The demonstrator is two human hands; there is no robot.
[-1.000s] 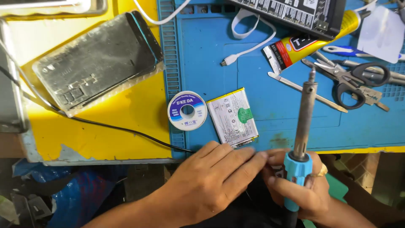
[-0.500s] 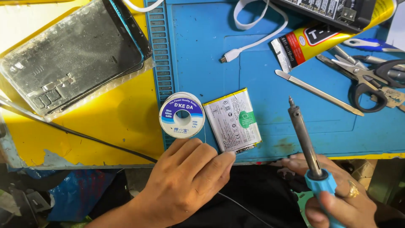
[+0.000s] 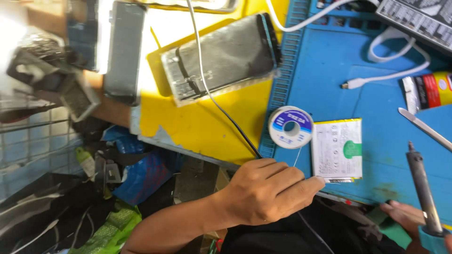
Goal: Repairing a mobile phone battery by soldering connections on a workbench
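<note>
A thin strand of silvery solder wire (image 3: 297, 156) is pinched between the curled fingers of the left hand (image 3: 266, 190) at the near edge of the blue silicone work mat (image 3: 329, 101); the strand runs up to a small round spool with a blue and white label (image 3: 290, 126), which lies flat on the mat just beside a flat white rectangular battery pack with a green patch (image 3: 337, 149). The left fingertips are seen touching the battery's near corner. A soldering iron with a dark metal shaft and a blue handle (image 3: 423, 188) is gripped in the right hand (image 3: 409, 226) at the lower right, its tip tilted upward and held clear of the mat; only part of that hand is visible, closed around the handle. A black cable (image 3: 221, 110) is laid across the yellow board (image 3: 207, 124), on which an opened dark phone body (image 3: 221, 59) rests. A white cable (image 3: 376, 77), a glue tube (image 3: 431, 90) and a metal pry tool (image 3: 423, 128) are found at the right.
</note>
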